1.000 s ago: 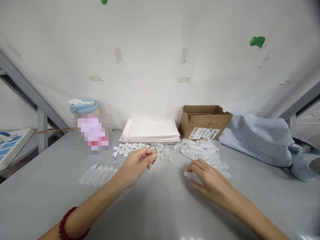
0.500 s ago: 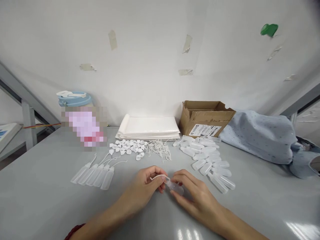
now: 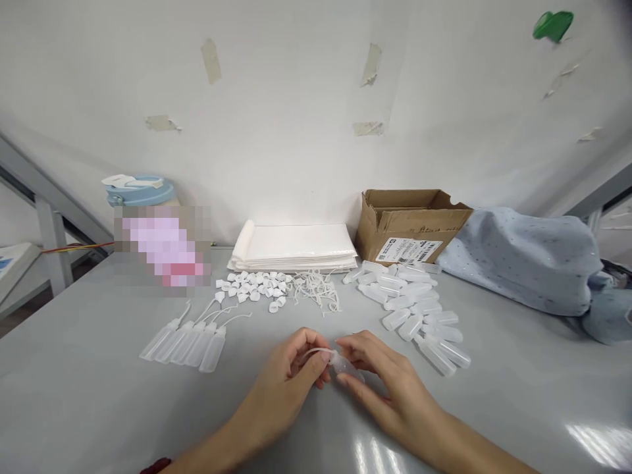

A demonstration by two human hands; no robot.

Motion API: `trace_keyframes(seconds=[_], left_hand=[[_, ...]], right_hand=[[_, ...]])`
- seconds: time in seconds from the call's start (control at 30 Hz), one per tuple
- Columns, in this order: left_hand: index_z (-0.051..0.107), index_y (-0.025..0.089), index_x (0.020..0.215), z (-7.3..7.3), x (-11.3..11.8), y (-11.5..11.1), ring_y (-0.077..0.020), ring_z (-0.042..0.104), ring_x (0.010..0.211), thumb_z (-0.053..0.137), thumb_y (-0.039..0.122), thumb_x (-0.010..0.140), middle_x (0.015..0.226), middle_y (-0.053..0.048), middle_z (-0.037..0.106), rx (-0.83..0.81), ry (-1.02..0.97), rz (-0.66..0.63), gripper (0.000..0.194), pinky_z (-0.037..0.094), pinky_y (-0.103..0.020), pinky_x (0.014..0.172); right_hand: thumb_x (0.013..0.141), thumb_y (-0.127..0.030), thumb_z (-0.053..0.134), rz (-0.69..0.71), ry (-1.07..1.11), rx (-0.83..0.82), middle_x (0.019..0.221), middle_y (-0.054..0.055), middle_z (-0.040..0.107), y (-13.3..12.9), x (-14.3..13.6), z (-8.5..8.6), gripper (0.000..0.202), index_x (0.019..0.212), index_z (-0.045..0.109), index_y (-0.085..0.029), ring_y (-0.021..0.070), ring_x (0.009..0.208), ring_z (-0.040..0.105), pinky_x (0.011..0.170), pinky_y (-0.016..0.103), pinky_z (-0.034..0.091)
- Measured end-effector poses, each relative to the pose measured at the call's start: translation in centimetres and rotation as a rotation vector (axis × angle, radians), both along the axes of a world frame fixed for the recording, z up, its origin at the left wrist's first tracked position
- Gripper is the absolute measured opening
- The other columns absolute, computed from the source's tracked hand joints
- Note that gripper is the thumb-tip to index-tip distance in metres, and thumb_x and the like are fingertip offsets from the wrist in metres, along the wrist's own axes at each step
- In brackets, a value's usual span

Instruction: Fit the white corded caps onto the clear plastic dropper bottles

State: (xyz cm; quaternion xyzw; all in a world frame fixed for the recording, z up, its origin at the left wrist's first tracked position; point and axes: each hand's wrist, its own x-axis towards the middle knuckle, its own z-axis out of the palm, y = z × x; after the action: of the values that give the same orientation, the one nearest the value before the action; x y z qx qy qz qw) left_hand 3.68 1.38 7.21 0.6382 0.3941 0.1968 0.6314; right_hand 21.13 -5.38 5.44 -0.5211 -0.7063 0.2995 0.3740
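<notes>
My left hand [image 3: 297, 376] is closed, thumb and fingers pinching a thin white strap [image 3: 314, 350] at the neck of a small translucent plastic bottle [image 3: 348, 370]. My right hand [image 3: 395, 382] curls around the bottle body, thumb on the near side and fingers on the far side. The bottle lies tilted, its neck toward my left hand. Fingers partly hide the neck. To the left lie several similar bottles [image 3: 190, 343] in a row, thin straps at their necks. Loose bottles [image 3: 413, 299] are heaped on the right.
Small white caps [image 3: 254, 288] and a tangle of loose straps [image 3: 317, 289] lie beyond my hands. Behind them are stacked white padded sheets [image 3: 296, 245], a cardboard box [image 3: 409, 227] and blue speckled cloth [image 3: 523, 263]. A blue-lidded container [image 3: 141, 191] stands back left on the grey table [image 3: 99, 408].
The strap's free end has swung down and now lies more behind my left fingers. My right fingertips have shifted slightly on the bottle. The view has tilted a little downward.
</notes>
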Motion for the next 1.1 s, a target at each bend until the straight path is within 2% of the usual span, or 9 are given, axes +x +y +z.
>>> trace_keyframes(seconds=[0.1,0.23,0.4,0.57,0.73,0.83,0.93,1.0,1.1], left_hand=[[0.057,0.019,0.085,0.0,-0.1,-0.1,-0.0149,0.055,0.074,0.048,0.038,0.087,0.075,0.001,0.058,0.092,0.016,-0.019,0.021,0.044,-0.025,0.069],[0.058,0.019,0.088,-0.3,-0.1,-0.2,-0.0175,0.058,0.083,0.051,0.038,0.086,0.086,-0.002,0.063,0.128,-0.012,-0.032,0.02,0.045,-0.027,0.075],[0.062,0.019,0.084,-0.5,0.0,-0.1,-0.017,0.058,0.081,0.054,0.038,0.085,0.082,0.0,0.063,0.139,-0.001,-0.027,0.02,0.045,-0.024,0.072],[0.064,0.02,0.083,-0.4,0.0,-0.1,-0.015,0.058,0.08,0.056,0.034,0.084,0.082,0.001,0.062,0.115,-0.051,-0.041,0.017,0.045,-0.023,0.073],[0.065,0.019,0.082,-0.2,0.0,-0.1,-0.0159,0.058,0.08,0.056,0.033,0.084,0.082,-0.001,0.063,0.127,-0.053,-0.055,0.016,0.047,-0.025,0.074],[0.064,0.02,0.088,-0.4,-0.1,-0.2,-0.016,0.058,0.079,0.054,0.03,0.086,0.086,-0.002,0.064,0.29,-0.032,-0.023,0.014,0.048,-0.027,0.073],[0.061,0.022,0.099,-1.2,-0.2,-0.6,-0.0162,0.058,0.079,0.053,0.023,0.086,0.091,-0.004,0.063,0.601,-0.015,0.014,0.015,0.049,-0.027,0.071],[0.056,0.024,0.11,-1.8,-0.3,-0.8,-0.0178,0.058,0.087,0.053,0.019,0.086,0.1,-0.005,0.061,0.779,-0.006,0.009,0.024,0.05,-0.029,0.075],[0.045,0.023,0.124,-2.5,-0.2,-1.2,-0.0235,0.053,0.103,0.061,0.022,0.081,0.114,-0.009,0.055,0.957,0.052,-0.037,0.046,0.048,-0.036,0.086]], right_hand=[[0.09,-0.018,0.05,0.002,0.06,-0.04,0.102,0.005,0.058,0.0,-0.2,0.1,0.031,0.12,0.049,-0.025,0.0166,0.09,0.059,0.079,0.031,0.052],[0.089,-0.019,0.052,0.004,0.163,-0.1,0.101,0.006,0.059,0.1,-0.5,0.4,0.024,0.112,0.057,-0.025,0.0172,0.089,0.06,0.077,0.031,0.053],[0.087,-0.024,0.056,-0.063,0.297,-0.172,0.096,0.006,0.06,0.1,-0.9,0.7,0.015,0.101,0.061,-0.021,0.0168,0.082,0.063,0.07,0.029,0.054],[0.086,-0.025,0.058,-0.099,0.345,-0.149,0.095,0.005,0.061,-0.1,-1.0,0.5,0.012,0.096,0.062,-0.021,0.0156,0.079,0.063,0.066,0.026,0.054],[0.086,-0.023,0.057,-0.12,0.279,-0.064,0.094,0.006,0.062,-0.3,-1.1,0.6,0.011,0.095,0.064,-0.021,0.0168,0.081,0.062,0.067,0.027,0.053],[0.087,-0.025,0.056,-0.15,0.258,-0.052,0.094,0.007,0.062,-0.3,-1.2,0.9,0.012,0.094,0.064,-0.021,0.0174,0.08,0.061,0.065,0.027,0.051],[0.084,-0.033,0.059,-0.189,0.379,-0.168,0.093,0.006,0.063,-0.1,-1.2,1.3,0.015,0.091,0.063,-0.02,0.0163,0.075,0.061,0.06,0.026,0.049],[0.082,-0.038,0.062,-0.209,0.503,-0.309,0.084,0.005,0.065,0.1,-1.0,1.6,0.021,0.092,0.061,-0.019,0.0158,0.073,0.062,0.063,0.026,0.048],[0.079,-0.043,0.065,-0.209,0.635,-0.471,0.073,0.002,0.069,0.3,-0.9,1.8,0.028,0.091,0.058,-0.018,0.0172,0.075,0.065,0.071,0.028,0.047]])
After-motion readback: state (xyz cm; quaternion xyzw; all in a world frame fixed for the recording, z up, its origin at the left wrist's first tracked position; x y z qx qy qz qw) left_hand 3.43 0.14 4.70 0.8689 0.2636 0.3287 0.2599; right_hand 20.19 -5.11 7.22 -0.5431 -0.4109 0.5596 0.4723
